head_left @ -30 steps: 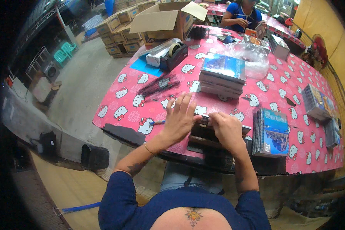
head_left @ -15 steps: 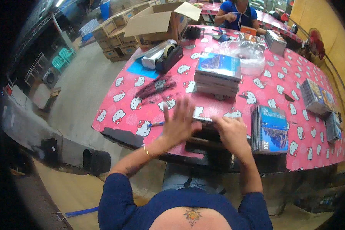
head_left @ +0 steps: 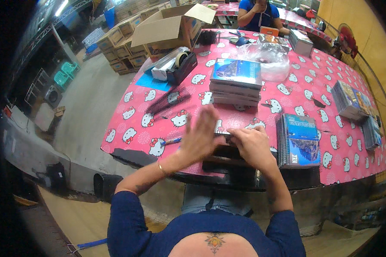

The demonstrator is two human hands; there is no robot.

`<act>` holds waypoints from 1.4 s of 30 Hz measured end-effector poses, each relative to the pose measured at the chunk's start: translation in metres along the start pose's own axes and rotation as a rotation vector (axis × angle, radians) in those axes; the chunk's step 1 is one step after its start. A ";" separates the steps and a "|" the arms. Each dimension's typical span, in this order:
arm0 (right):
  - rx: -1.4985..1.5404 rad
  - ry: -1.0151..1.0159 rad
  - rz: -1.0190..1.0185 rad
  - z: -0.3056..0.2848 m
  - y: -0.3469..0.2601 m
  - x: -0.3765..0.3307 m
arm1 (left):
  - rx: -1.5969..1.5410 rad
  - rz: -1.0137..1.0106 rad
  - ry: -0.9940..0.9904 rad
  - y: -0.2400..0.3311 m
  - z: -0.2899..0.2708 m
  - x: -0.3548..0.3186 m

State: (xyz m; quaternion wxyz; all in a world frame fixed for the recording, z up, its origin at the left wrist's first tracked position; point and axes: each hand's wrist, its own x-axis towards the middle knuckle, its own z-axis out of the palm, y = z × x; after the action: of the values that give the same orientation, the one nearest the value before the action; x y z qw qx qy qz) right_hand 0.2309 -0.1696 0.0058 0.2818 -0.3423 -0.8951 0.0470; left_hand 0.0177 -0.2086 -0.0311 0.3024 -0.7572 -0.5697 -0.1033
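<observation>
1. On a pink table, near edge: dark block lying left to right.
2. By its left end: spread left hand.
3. Nearer, over its far edge: bent-fingered right hand, pinch unclear.

Apparently a notebook-binding workshop: a long worktable carries spiral-bound notebooks at three o'clock and loose black binding coils towards ten; stacked cardboard cartons stand between ten and eleven, a co-worker at one.
</observation>
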 end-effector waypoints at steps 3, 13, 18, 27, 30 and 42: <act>0.021 -0.031 0.005 -0.003 0.000 0.001 | -0.137 0.212 -0.187 0.009 -0.003 -0.020; 0.678 0.327 0.196 -0.008 0.024 -0.039 | -0.223 0.413 -0.062 0.036 0.001 -0.046; 1.182 0.233 0.481 0.037 0.039 -0.063 | -0.350 0.310 -0.286 0.020 -0.004 -0.011; 1.208 0.208 0.498 0.047 0.032 -0.054 | -0.196 0.537 0.106 0.037 0.015 -0.035; 1.236 0.153 0.502 0.046 0.033 -0.054 | -0.218 0.403 0.006 0.031 0.012 -0.011; 1.146 -0.013 0.417 0.045 0.041 -0.056 | -0.310 0.380 0.052 0.037 0.004 -0.008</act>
State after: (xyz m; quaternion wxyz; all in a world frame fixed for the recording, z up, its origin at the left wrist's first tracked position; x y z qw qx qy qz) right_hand 0.2651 -0.1688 -0.0692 0.4006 -0.3039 -0.6431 0.5776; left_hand 0.0488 -0.2189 -0.0516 0.2113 -0.8852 -0.3864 -0.1502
